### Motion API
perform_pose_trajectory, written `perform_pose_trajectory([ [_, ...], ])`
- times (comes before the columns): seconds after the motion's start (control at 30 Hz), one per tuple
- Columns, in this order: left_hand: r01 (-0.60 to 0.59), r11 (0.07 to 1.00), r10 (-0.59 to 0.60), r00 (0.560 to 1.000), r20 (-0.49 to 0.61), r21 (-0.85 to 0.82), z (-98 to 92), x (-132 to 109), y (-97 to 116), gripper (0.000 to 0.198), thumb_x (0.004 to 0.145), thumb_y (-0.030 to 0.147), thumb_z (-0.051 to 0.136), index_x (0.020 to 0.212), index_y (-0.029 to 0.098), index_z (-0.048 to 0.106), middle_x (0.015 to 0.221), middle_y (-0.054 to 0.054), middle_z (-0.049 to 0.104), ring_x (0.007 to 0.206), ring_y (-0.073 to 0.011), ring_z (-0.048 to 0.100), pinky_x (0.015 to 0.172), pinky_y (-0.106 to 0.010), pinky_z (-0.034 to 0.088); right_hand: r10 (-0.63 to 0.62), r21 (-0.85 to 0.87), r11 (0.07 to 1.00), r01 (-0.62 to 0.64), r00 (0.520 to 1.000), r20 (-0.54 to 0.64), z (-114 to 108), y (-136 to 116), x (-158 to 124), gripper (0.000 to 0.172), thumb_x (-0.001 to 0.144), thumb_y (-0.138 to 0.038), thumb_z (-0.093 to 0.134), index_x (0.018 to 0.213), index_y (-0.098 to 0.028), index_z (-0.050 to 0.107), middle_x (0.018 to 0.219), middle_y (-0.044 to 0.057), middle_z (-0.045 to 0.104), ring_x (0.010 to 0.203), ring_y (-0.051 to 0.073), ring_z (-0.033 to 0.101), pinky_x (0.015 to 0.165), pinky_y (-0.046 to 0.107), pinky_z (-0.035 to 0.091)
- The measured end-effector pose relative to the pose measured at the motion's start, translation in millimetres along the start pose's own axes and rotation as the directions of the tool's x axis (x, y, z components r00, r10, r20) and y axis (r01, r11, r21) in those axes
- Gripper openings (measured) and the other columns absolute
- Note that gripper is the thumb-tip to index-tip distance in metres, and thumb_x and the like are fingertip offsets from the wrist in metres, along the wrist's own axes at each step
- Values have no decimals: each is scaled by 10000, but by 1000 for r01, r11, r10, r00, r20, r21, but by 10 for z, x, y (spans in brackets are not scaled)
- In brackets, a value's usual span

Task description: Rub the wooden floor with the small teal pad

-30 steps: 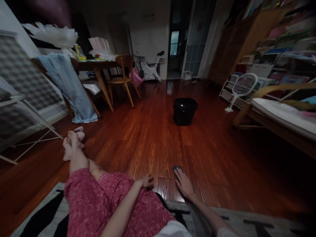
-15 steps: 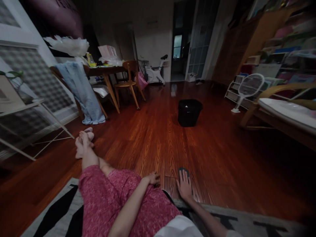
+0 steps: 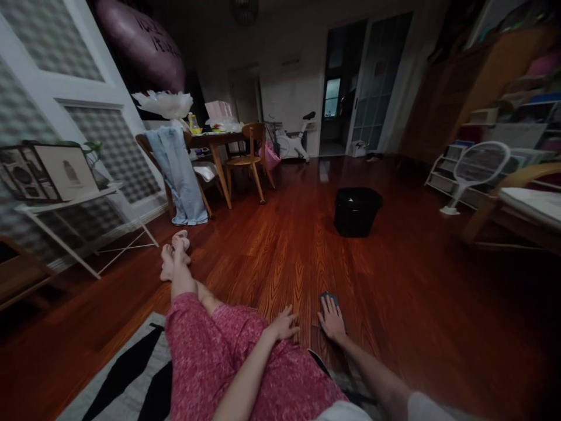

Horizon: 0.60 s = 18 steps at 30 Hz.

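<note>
My left hand [image 3: 284, 325] lies over my thigh in the pink-red trousers [image 3: 228, 351], its fingers loosely spread with nothing in them. Out on the wooden floor, my right hand [image 3: 332, 320] rests palm down with fingers stretched over a small dark blue-grey flat object [image 3: 324, 296]. Only the rounded edges of that object show around the fingers; its kind I cannot make out. Farther ahead stands a black bin [image 3: 357, 211] on the floor, apart from both hands.
A patterned rug [image 3: 127, 374] lies under my legs. On the left are a white folding table [image 3: 65, 204] and a chair draped with blue jeans [image 3: 177, 175]. An exercise bike [image 3: 294, 143] stands at the back. To the right are a white electric swatter [image 3: 480, 166] and a wooden-armed seat [image 3: 495, 207].
The view has turned left, so the room appears farther right. My left hand's fingers look more spread and slightly raised. The right hand stays on the flat object.
</note>
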<state>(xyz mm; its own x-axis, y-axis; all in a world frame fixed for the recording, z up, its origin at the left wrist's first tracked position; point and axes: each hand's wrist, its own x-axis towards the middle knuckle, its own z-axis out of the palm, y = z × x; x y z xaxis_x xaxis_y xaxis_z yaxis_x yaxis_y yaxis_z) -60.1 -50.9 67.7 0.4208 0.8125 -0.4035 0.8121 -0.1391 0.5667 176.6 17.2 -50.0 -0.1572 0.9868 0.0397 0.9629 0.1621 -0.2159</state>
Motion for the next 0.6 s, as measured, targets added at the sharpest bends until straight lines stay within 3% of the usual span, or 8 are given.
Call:
perform_pose_trajectory([
  [0.07,43,999,-43,999,-21,-16,8,-19,23,745,930,515,508,1565,182,308,1690,-136,59,1550,-313,18,1256,-493,119,-26,35,999,27,1000,-11,53,-79,-93,626,971,-384,325,1547,-141,366,1645,112,288,1519,267,250,1236,504,214],
  [0.17,45,998,-46,999,-28,-33,6,-48,40,760,913,528,496,1565,182,315,1687,-127,74,1552,-271,35,1256,-444,127,-263,148,955,257,964,27,152,-32,-475,623,985,-436,337,1569,-221,323,1656,57,266,1533,248,209,1244,500,208],
  [0.23,53,998,-54,998,-24,-33,6,-50,39,756,911,524,489,1563,180,321,1685,-126,83,1552,-257,41,1255,-433,128,-431,228,887,402,898,94,160,141,-780,612,997,-461,330,1578,-276,284,1664,25,242,1539,224,183,1251,479,199],
  [0.3,66,997,-67,998,-17,-29,13,-38,30,759,909,520,488,1561,166,325,1682,-130,85,1552,-251,41,1254,-422,126,-491,270,853,446,862,128,99,405,-1021,587,1011,-464,297,1579,-321,257,1667,4,237,1539,198,183,1256,463,190],
  [0.4,89,996,-89,996,-6,-19,24,-14,10,779,902,538,492,1552,134,341,1678,-138,96,1551,-248,56,1254,-398,123,-384,227,907,355,918,97,-70,880,-1136,569,1016,-442,260,1574,-326,274,1658,9,272,1532,183,207,1251,467,202],
  [0.5,100,995,-100,995,-5,-31,24,-5,-8,802,883,575,512,1540,137,371,1675,-127,120,1550,-255,75,1254,-398,129,-125,122,985,125,992,-7,-201,1262,-957,576,1000,-389,254,1559,-284,340,1637,38,329,1519,198,253,1236,494,233],
  [0.53,99,994,-99,995,-6,-39,23,-5,-12,807,877,591,517,1539,152,377,1676,-118,127,1549,-258,80,1254,-405,134,-15,102,995,20,998,-53,-217,1331,-857,584,990,-364,251,1556,-261,354,1632,54,341,1515,211,266,1232,505,239],
  [0.6,103,994,-103,995,-7,-45,19,-4,-18,819,868,616,523,1537,164,384,1676,-114,135,1549,-262,91,1254,-412,137,217,112,973,-202,966,-141,-209,1354,-648,608,971,-315,246,1558,-200,353,1632,96,335,1515,248,267,1226,533,233],
])
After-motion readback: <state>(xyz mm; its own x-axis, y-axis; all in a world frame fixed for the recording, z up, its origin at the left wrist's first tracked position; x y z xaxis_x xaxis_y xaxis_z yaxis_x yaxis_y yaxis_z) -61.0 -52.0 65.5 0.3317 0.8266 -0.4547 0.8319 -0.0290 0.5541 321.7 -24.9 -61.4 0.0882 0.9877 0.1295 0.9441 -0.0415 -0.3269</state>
